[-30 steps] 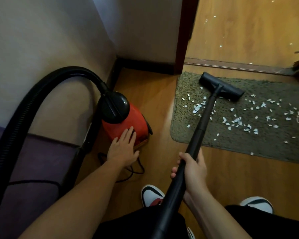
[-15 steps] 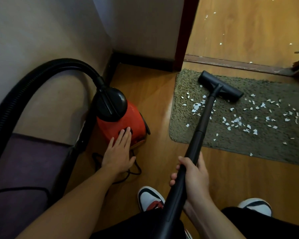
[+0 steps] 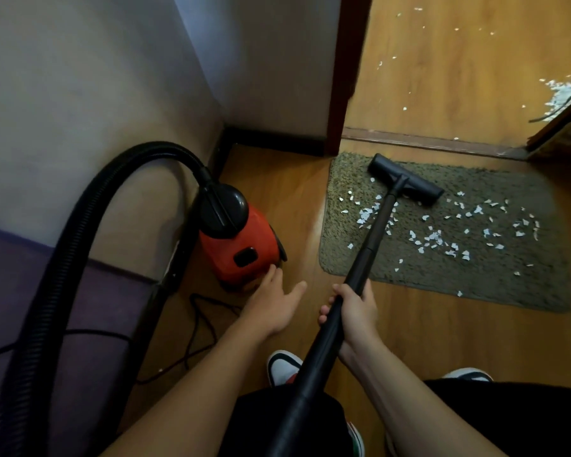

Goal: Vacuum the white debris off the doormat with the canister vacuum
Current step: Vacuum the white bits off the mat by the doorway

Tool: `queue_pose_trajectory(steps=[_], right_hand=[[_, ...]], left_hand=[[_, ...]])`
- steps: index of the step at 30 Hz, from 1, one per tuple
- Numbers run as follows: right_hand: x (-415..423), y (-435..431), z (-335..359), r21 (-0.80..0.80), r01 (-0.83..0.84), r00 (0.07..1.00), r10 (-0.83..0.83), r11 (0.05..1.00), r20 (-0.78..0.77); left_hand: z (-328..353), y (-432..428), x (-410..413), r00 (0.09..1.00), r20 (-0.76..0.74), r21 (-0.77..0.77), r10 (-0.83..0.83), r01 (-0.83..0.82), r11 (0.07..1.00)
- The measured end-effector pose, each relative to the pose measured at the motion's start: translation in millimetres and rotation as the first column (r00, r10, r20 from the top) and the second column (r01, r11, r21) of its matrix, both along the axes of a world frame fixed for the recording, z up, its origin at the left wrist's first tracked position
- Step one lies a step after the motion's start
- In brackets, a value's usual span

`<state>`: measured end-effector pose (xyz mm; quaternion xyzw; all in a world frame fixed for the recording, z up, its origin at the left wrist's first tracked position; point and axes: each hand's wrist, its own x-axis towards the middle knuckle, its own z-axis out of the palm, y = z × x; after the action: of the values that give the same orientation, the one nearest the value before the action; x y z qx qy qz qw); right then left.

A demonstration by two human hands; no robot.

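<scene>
Red canister vacuum (image 3: 241, 249) sits on the wood floor (image 3: 409, 341) left of centre, close to the wall corner, black switch facing the camera. Thick black ribbed hose (image 3: 80, 219) arcs up from its top and sweeps down the left edge of the frame. Thin black cord (image 3: 198, 328) lies looped on the floor below the canister.

Left hand (image 3: 274, 301) at lower centre, palm down, fingers loosely spread and holding nothing; fingertips just at the canister's lower front edge, contact unclear.

Right hand (image 3: 353, 311) just right of it, fingers wrapped around the black wand (image 3: 373, 235), which runs diagonally from bottom centre up to the mat. Floor nozzle (image 3: 406, 183) rests on the upper left part of the grey-green doormat (image 3: 524, 285), right of centre.

White debris (image 3: 442, 239) scattered across the mat's middle, mostly below and right of the nozzle, some around the wand. More white flecks on the floor past the door threshold (image 3: 426, 143), upper right.

Two white shoes (image 3: 282, 367) show at the bottom edge.
</scene>
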<state>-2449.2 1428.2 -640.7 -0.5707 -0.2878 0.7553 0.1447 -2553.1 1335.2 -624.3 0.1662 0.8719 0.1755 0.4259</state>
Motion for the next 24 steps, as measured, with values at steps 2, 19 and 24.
queue_pose_trajectory(steps=[2,19,24], right_hand=[[4,5,6,-0.006,-0.003,1.0,0.003,1.0,-0.003],[31,17,4,-0.019,-0.017,0.996,0.015,1.0,-0.084],[27,22,-2,-0.006,-0.03,0.999,0.03,1.0,-0.027]], left_hand=[[28,4,26,0.998,0.042,0.09,0.037,-0.04,0.995],[81,-3,123,0.926,0.328,0.144,0.189,-0.247,0.958],[91,0,118,0.861,0.443,0.048,0.249,-0.3,0.953]])
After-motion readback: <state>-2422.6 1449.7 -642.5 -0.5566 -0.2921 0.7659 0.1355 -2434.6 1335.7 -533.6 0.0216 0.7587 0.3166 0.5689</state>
